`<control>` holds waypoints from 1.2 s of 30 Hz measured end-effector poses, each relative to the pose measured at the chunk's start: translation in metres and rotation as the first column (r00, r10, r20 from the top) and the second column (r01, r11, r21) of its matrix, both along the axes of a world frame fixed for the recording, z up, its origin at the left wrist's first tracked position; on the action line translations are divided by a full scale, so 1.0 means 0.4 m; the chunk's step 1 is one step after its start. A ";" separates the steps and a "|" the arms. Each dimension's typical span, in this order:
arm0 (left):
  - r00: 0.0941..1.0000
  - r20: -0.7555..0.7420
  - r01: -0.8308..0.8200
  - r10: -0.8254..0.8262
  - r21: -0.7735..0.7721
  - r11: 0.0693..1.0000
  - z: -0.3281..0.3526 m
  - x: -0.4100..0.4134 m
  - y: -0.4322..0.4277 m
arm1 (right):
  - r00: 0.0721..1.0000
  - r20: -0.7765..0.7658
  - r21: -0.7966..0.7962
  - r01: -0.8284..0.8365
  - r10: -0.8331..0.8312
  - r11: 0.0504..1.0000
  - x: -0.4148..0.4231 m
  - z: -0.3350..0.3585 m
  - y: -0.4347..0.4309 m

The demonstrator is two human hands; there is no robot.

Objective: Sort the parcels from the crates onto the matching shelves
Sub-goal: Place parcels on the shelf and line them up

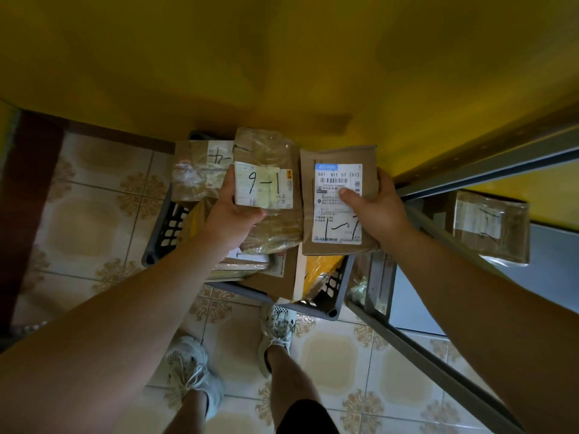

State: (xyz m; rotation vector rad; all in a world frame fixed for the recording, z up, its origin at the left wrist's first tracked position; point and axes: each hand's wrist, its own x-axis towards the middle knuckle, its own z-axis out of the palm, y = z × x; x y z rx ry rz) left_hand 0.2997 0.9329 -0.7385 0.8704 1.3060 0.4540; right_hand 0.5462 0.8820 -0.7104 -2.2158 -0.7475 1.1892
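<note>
- While both bare arms reach forward, patterned floor tiles lie well to the left of the left hand.
- Just left of and beneath that hand stands a grey plastic crate with slotted walls, full of parcels.
- At the crate's far-left corner, just beyond the left hand, sits a taped cardboard box with a handwritten mark on its label.
- The left hand grips a tape-wrapped brown parcel from its left side. The thumb lies along the bottom of a white label handwritten "9-1", and the fingers are hidden behind the parcel.
- Under both hands, inside the crate, lie a flat cardboard box and a yellow mailer bag.
- Below the hands, two pale sneakers stand on the tiles at the crate's near edge.
- Just right of the first parcel is a brown paper mailer; whether the two touch I cannot tell. Its printed label reads "661 B11 57 [57]" and carries what looks like a handwritten "1-7".
- The right hand holds this mailer by its right edge, thumb pressed on the label and fingers curled behind.
- Right of the right hand runs a metal shelf rack. On its shelf, well apart from the hand, rests a taped parcel with a handwritten label.
</note>
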 end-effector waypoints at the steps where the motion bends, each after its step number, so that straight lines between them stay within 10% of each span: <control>1: 1.000 -0.010 0.005 -0.005 0.008 1.000 0.010 -0.016 -0.001 | 1.000 -0.008 0.013 -0.007 0.008 1.000 -0.006 0.015 0.003; 18: 0.986 -0.141 0.126 -0.087 0.303 0.944 0.726 -0.306 -0.158 | 0.993 -0.118 0.250 0.056 -0.027 0.967 -0.282 0.659 -0.198; 36: 0.931 0.027 0.221 -0.364 0.752 0.621 1.294 -0.338 -0.616 | 0.938 0.063 0.626 0.230 -0.341 0.746 -0.402 1.252 -0.916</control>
